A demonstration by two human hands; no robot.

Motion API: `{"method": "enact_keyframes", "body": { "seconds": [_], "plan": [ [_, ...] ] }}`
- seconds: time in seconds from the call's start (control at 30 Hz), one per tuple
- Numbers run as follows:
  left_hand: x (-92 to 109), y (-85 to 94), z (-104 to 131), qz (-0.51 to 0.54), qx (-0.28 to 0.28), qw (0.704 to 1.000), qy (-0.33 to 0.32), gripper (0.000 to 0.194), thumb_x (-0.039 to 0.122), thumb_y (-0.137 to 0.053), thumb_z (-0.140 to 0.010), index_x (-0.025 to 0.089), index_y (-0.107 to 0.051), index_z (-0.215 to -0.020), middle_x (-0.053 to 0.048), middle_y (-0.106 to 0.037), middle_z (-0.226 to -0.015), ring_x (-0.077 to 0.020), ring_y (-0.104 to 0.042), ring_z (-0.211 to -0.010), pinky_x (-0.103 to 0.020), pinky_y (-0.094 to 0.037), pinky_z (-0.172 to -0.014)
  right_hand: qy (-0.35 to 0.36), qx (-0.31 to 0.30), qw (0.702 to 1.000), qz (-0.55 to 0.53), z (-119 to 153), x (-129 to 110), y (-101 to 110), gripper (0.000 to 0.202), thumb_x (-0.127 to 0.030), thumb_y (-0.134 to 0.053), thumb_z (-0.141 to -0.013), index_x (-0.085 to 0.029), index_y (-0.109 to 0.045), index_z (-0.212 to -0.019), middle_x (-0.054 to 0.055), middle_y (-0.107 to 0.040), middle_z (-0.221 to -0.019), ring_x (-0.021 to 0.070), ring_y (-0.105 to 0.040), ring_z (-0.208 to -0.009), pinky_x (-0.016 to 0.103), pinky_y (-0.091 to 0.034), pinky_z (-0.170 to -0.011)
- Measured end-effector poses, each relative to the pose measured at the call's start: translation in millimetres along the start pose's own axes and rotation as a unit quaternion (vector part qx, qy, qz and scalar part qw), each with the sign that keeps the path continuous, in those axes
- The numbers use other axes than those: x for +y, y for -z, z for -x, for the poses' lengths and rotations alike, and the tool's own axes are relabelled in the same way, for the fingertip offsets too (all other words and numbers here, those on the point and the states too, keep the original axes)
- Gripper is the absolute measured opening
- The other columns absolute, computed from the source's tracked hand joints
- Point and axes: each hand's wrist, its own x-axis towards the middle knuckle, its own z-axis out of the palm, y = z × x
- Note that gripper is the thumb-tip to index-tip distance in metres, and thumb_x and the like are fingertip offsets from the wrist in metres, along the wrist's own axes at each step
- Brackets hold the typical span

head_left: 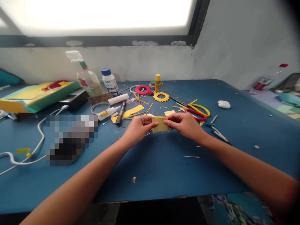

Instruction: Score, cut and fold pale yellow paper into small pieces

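Note:
Between both hands, raised a little over the blue table point(154, 175), is a small folded piece of yellow paper point(159, 125). My left hand point(138, 127) pinches its left edge with thumb and fingers. On the opposite edge my right hand point(185, 124) has a similar pinch. Behind the hands lie yellow paper strips point(131, 111) and a black marker point(120, 113). Scissors with red and yellow handles point(199, 110) rest just beyond my right hand. Farther back are a yellow scalloped ring point(161, 97), a pink one point(142, 90) and an upright glue stick point(157, 82).
To the left stand a clear bottle point(90, 81), a blue-capped white bottle point(110, 82) and a box of papers point(39, 97). A white cable point(40, 134) runs beside a pixelated area. On the right lie a white earbud case point(224, 104) and a small cutting tool point(219, 132).

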Motion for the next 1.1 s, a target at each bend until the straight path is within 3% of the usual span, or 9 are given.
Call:
{"method": "enact_keyframes", "body": {
  "seconds": [0.57, 0.67, 0.73, 0.8, 0.93, 1.1],
  "plan": [
    [6, -3.2, 2, 0.017, 0.007, 1.0, -0.013, 0.029, 0.037, -0.068, -0.073, 0.014, -0.071, -0.09, -0.005, -0.07, -0.078, -0.0149, -0.06, -0.07, -0.025, -0.044, -0.061, 0.034, 0.033, 0.998, 0.03, 2, -7, -2, 0.016, -0.03, -0.06, -0.08, -0.016, -0.067, -0.079, 0.003, -0.066, -0.071, 0.0143, -0.059, -0.064, 0.027, -0.047, -0.059],
    [6, -3.5, 3, 0.023, 0.021, 0.999, -0.022, 0.027, 0.037, -0.068, -0.074, 0.014, -0.07, -0.089, -0.005, -0.07, -0.078, -0.0147, -0.06, -0.069, -0.024, -0.043, -0.061, 0.053, 0.089, 0.994, 0.04, -1, -4, -2, 0.019, -0.032, -0.064, -0.076, -0.017, -0.063, -0.087, 0.005, -0.065, -0.082, 0.0162, -0.059, -0.072, 0.028, -0.048, -0.062],
    [6, -3.0, 3, 0.026, 0.029, 0.999, -0.028, 0.026, 0.037, -0.068, -0.074, 0.014, -0.07, -0.088, -0.004, -0.069, -0.078, -0.0144, -0.059, -0.069, -0.024, -0.044, -0.061, 0.047, 0.129, 0.99, 0.02, -4, -1, -2, 0.033, -0.034, -0.07, -0.071, -0.018, -0.06, -0.097, 0.007, -0.063, -0.093, 0.0181, -0.058, -0.08, 0.029, -0.048, -0.063],
    [6, -2.5, 3, 0.03, 0.035, 0.998, -0.031, 0.027, 0.038, -0.069, -0.074, 0.015, -0.07, -0.087, -0.003, -0.069, -0.076, -0.0142, -0.059, -0.069, -0.024, -0.044, -0.062, 0.01, 0.103, 0.993, -0.059, -6, 1, -2, 0.041, -0.037, -0.072, -0.069, -0.018, -0.059, -0.102, 0.008, -0.063, -0.099, 0.0191, -0.059, -0.084, 0.03, -0.049, -0.065],
    [8, -2.5, 4, 0.04, 0.036, 0.998, -0.027, 0.033, 0.042, -0.071, -0.071, 0.014, -0.07, -0.088, -0.005, -0.069, -0.078, -0.0159, -0.06, -0.071, -0.026, -0.045, -0.063, -0.056, -0.001, 0.979, -0.195, -6, 2, -3, 0.028, -0.04, -0.067, -0.074, -0.017, -0.067, -0.089, 0.006, -0.069, -0.087, 0.0173, -0.063, -0.078, 0.032, -0.05, -0.071],
    [11, -2.3, 4, 0.063, 0.024, 0.998, -0.008, 0.038, 0.045, -0.072, -0.069, 0.014, -0.07, -0.091, -0.006, -0.07, -0.082, -0.0172, -0.061, -0.074, -0.027, -0.046, -0.066, -0.066, -0.001, 0.971, -0.231, -5, 1, -3, 0.028, -0.041, -0.069, -0.072, -0.018, -0.071, -0.088, 0.005, -0.071, -0.087, 0.0158, -0.063, -0.074, 0.03, -0.05, -0.069]
  ]
}}
